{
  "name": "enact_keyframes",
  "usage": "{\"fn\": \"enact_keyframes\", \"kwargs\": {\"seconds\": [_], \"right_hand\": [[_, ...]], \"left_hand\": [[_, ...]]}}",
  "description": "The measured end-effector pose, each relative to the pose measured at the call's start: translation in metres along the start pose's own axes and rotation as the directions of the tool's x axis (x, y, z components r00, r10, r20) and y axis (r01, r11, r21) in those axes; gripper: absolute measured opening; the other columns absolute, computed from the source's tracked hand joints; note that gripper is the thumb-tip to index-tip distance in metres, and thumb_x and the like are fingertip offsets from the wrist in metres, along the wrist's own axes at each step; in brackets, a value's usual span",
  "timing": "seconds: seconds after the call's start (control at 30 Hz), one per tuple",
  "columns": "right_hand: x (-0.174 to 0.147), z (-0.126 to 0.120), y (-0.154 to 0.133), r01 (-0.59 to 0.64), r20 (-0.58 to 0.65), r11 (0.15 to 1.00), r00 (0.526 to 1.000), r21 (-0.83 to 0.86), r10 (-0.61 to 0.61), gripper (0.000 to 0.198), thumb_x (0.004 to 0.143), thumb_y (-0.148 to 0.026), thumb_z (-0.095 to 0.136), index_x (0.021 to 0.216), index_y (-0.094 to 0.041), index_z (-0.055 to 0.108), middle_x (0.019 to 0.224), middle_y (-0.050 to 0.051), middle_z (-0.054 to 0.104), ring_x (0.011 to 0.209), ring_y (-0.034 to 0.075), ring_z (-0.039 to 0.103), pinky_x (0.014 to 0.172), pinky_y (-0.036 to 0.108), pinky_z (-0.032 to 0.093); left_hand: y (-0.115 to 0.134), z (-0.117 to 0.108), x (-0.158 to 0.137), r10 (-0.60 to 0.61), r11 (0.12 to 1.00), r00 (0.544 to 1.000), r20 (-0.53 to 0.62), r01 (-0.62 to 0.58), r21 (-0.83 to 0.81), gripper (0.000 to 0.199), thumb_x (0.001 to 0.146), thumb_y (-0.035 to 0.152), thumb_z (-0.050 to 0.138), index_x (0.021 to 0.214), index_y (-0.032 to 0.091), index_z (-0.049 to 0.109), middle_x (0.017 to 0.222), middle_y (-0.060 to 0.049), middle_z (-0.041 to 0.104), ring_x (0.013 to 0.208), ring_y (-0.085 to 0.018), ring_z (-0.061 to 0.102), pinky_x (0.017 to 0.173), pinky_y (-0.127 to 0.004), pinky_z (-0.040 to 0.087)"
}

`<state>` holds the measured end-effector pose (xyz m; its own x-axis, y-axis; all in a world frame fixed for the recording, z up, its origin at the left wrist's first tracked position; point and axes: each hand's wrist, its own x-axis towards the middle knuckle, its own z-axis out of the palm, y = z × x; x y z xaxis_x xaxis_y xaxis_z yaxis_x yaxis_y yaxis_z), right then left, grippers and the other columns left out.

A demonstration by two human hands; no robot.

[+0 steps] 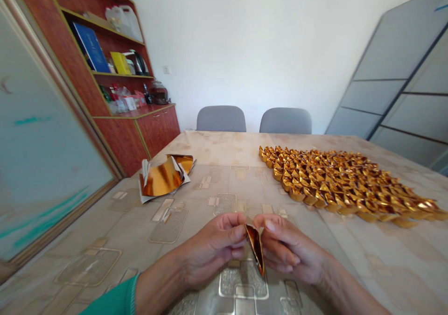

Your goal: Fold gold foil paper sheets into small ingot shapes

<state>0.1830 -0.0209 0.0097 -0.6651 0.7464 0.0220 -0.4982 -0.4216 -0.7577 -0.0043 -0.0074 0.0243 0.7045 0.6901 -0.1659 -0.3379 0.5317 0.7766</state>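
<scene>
Between my two hands, above the patterned tablecloth point(213, 203), is a folded gold foil paper point(255, 247), narrow and pointed, with a slit-like opening along it. My left hand point(220, 240) pinches its upper left side between thumb and fingers. On the other side, my right hand point(283, 242) grips the upper right edge with thumb and forefinger, the other fingers curled beneath. Rows of folded gold foil pieces point(336, 179) stand packed close together on the right of the table. Loose gold foil sheets point(163, 177) with white backing lie curled in a pile at the left.
Two grey chairs point(221, 118) stand behind the table's far edge. A red-brown wooden cabinet point(157, 128) with bottles and boxes on its shelves is at the left, beside a frosted sliding door point(38, 156). Grey panelled doors point(374, 81) lean into view at the right.
</scene>
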Motion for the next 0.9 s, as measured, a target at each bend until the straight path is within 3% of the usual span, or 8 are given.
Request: {"fn": "enact_keyframes", "kwargs": {"seconds": [0.17, 0.4, 0.5, 0.67, 0.9], "right_hand": [[0.0027, 0.0006, -0.0015, 0.015, -0.038, 0.996, 0.999, 0.087, -0.012, 0.020, 0.085, -0.035, 0.074, 0.083, -0.019, 0.063, 0.035, -0.016, 0.036, 0.028, 0.002, 0.010, 0.031, 0.013, 0.017], [0.0032, -0.0046, 0.0011, 0.000, -0.077, 0.997, 0.997, 0.079, 0.006, 0.020, 0.083, -0.033, 0.075, 0.082, -0.018, 0.063, 0.035, -0.015, 0.037, 0.030, 0.002, 0.013, 0.032, 0.014, 0.018], [0.0037, -0.0068, 0.0024, 0.003, -0.077, 0.997, 0.997, 0.077, 0.003, 0.020, 0.081, -0.031, 0.078, 0.084, -0.018, 0.064, 0.037, -0.015, 0.040, 0.031, 0.002, 0.014, 0.034, 0.014, 0.019], [0.0044, -0.0087, 0.0052, -0.001, -0.045, 0.997, 0.999, 0.074, 0.005, 0.021, 0.083, -0.033, 0.076, 0.080, -0.017, 0.063, 0.039, -0.014, 0.040, 0.032, 0.002, 0.016, 0.034, 0.015, 0.019], [0.0049, -0.0024, -0.0003, -0.037, -0.068, 0.995, 0.997, 0.092, 0.044, 0.030, 0.076, -0.034, 0.082, 0.079, -0.018, 0.057, 0.048, -0.013, 0.036, 0.040, 0.002, 0.017, 0.041, 0.015, 0.019]], "left_hand": [[-0.0023, 0.0004, 0.0035, -0.024, 0.993, 0.999, 0.033, 0.028, -0.117, 0.032, 0.069, 0.034, 0.085, 0.085, 0.012, 0.068, 0.065, 0.004, 0.037, 0.059, -0.008, 0.032, 0.056, -0.020, 0.029], [-0.0088, -0.0012, 0.0062, -0.033, 0.944, 0.999, -0.029, 0.022, -0.330, 0.024, 0.063, 0.018, 0.084, 0.075, 0.010, 0.066, 0.064, 0.004, 0.042, 0.054, -0.005, 0.033, 0.049, -0.017, 0.028], [-0.0094, -0.0021, 0.0056, -0.069, 0.918, 0.998, 0.000, 0.063, -0.392, 0.023, 0.064, 0.015, 0.084, 0.076, 0.010, 0.065, 0.064, 0.004, 0.043, 0.050, -0.002, 0.031, 0.044, -0.014, 0.023], [-0.0071, -0.0005, 0.0041, -0.083, 0.904, 0.996, 0.044, 0.094, -0.416, 0.024, 0.066, 0.015, 0.085, 0.079, 0.009, 0.065, 0.062, 0.006, 0.042, 0.046, 0.000, 0.028, 0.040, -0.011, 0.020], [-0.0083, -0.0007, 0.0062, -0.062, 0.886, 0.998, -0.032, 0.040, -0.461, 0.026, 0.063, 0.008, 0.084, 0.077, 0.009, 0.062, 0.062, 0.005, 0.045, 0.047, 0.000, 0.032, 0.042, -0.011, 0.023]]}}
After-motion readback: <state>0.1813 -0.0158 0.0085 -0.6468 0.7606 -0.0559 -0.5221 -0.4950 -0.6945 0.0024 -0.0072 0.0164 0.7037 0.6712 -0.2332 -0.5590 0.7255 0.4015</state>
